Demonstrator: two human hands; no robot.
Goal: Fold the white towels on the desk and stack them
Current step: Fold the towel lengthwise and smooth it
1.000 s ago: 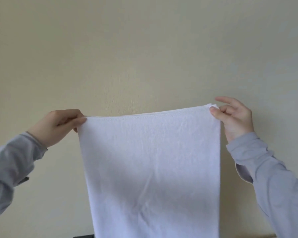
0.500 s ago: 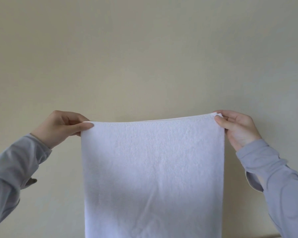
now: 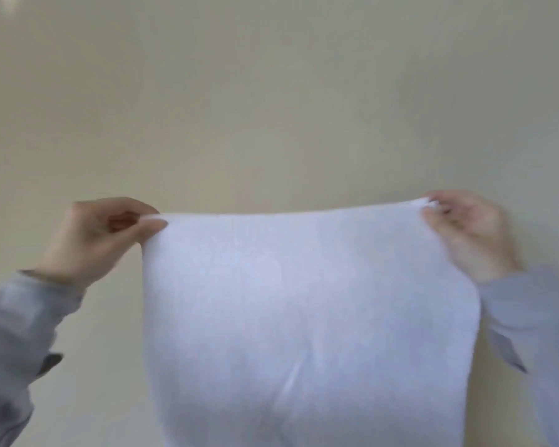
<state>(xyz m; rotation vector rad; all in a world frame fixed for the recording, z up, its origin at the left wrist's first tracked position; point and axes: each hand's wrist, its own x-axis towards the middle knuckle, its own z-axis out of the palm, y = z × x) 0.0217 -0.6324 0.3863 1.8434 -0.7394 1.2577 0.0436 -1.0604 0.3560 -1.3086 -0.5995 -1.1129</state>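
A white towel (image 3: 307,317) hangs in the air in front of me, stretched flat between both hands, its lower part running out of the bottom of the view. My left hand (image 3: 100,240) pinches the towel's top left corner between thumb and fingers. My right hand (image 3: 468,233) pinches the top right corner. Both arms wear grey sleeves. The picture is blurred by motion. The desk and any other towels are out of view.
A plain beige wall (image 3: 271,108) fills the view behind the towel. Nothing else shows around the hands.
The towel and both hands look larger and closer than before. The hands have moved apart and the towel bulges wider at its middle. Both grips on the corners stay as they were.
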